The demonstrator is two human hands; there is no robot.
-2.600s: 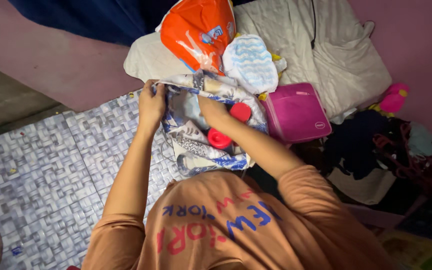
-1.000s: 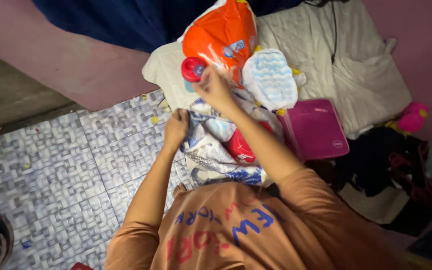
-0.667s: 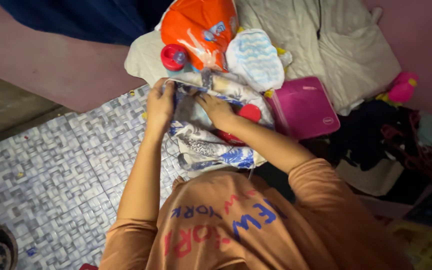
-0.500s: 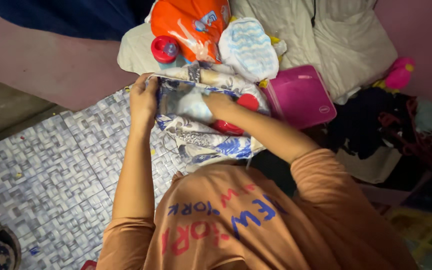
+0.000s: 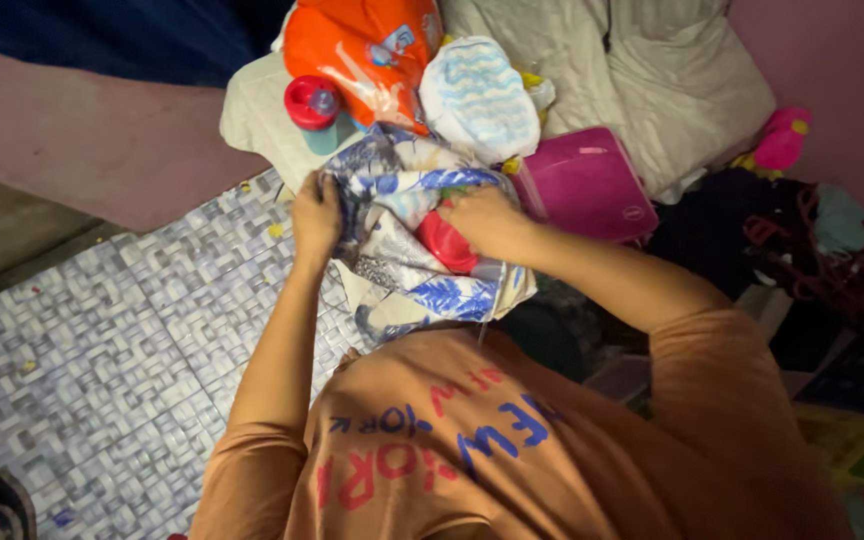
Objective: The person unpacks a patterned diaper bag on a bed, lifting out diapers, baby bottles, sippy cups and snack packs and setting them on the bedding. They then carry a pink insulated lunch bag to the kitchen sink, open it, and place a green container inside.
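Two hands grip one blue-and-white patterned bag (image 5: 407,235): the left hand (image 5: 316,212) pinches its left edge shut, the right hand (image 5: 487,220) clutches the fabric on its right. Between them lies a red lid (image 5: 445,243). Beyond the left grip stands a red-capped bottle (image 5: 310,104).

You're in a home bedrm: rumpled grey quilted bedding (image 5: 652,70), pink plush toy (image 5: 780,140), grey patterned tile floor (image 5: 102,330).

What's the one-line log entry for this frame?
left hand: grips patterned bag edge | right hand: on bag's other side | red container inside | red-lid cup beside
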